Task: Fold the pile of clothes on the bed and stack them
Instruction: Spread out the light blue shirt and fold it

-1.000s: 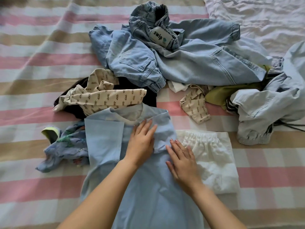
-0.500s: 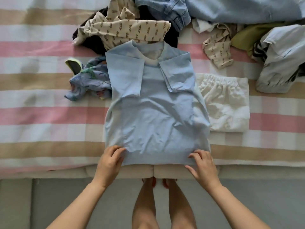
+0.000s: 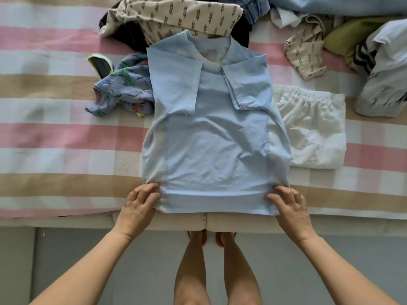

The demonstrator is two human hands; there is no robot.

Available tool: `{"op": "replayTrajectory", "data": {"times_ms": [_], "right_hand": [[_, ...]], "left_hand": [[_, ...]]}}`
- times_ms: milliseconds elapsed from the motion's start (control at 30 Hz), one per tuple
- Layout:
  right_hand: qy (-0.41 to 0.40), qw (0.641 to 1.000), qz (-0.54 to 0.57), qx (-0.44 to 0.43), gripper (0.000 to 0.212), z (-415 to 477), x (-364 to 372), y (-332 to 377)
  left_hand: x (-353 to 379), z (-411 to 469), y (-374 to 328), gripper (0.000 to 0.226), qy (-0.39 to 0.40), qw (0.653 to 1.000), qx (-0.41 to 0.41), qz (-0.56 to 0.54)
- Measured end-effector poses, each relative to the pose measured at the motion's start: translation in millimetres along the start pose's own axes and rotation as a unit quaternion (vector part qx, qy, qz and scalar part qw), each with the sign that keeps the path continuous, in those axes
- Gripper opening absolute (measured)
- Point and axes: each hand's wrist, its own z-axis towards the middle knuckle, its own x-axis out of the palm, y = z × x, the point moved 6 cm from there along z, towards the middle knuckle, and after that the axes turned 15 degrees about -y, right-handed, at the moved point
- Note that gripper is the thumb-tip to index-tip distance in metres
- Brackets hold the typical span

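Gripping the bottom hem of the light blue cotton T-shirt (image 3: 211, 139), the hands are set well apart, one at each lower corner. The left hand (image 3: 141, 201) is pinching the hem's left corner with curled fingers, and the right hand (image 3: 288, 203) is pinching the right corner the same way. The T-shirt is lying flat on the pink, beige and white striped bed (image 3: 55, 139), collar away from the person. Both short sleeves and both side edges are folded in over its middle, and its hem is reaching the bed's near edge.

Touching the T-shirt's right edge, a folded white crinkled garment (image 3: 315, 133) is lying flat. Against the T-shirt's left shoulder, a crumpled blue dinosaur-print garment (image 3: 123, 91) is sitting. Just beyond the collar, a beige leaf-print garment (image 3: 180, 16) is draping over a dark garment (image 3: 125, 34). Further right of the collar, an olive green garment (image 3: 343, 34) and a pale grey-blue garment (image 3: 385, 80) are lying unfolded.
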Motion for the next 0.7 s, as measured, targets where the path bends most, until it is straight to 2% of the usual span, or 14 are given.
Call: {"op": "replayTrajectory", "data": {"times_ms": [200, 333, 533, 633, 700], "right_hand": [[0.028, 0.999, 0.005, 0.024, 0.028, 14.2, -10.7, -15.9], [0.031, 0.999, 0.019, 0.000, 0.036, 18.9, -10.4, -18.6], [0.037, 0.999, 0.035, 0.006, 0.023, 24.1, -14.0, -22.5], [0.053, 0.993, 0.098, 0.049, 0.021, 31.3, -16.9, -25.5], [0.033, 0.977, 0.166, 0.133, 0.012, 43.1, -23.8, -32.0]], "left_hand": [[-12.2, 3.4, 12.2, 0.019, 0.019, 1.000, 0.006, -0.005], [-7.2, 0.1, 21.1, 0.050, 0.070, 0.996, 0.046, 0.018], [-8.7, 7.4, 16.8, 0.036, 0.042, 0.996, 0.071, 0.039], [-14.3, 17.2, 11.3, 0.024, 0.008, 1.000, 0.015, -0.001], [-21.7, 30.4, 13.7, 0.017, -0.016, 0.994, -0.077, -0.072]]}}
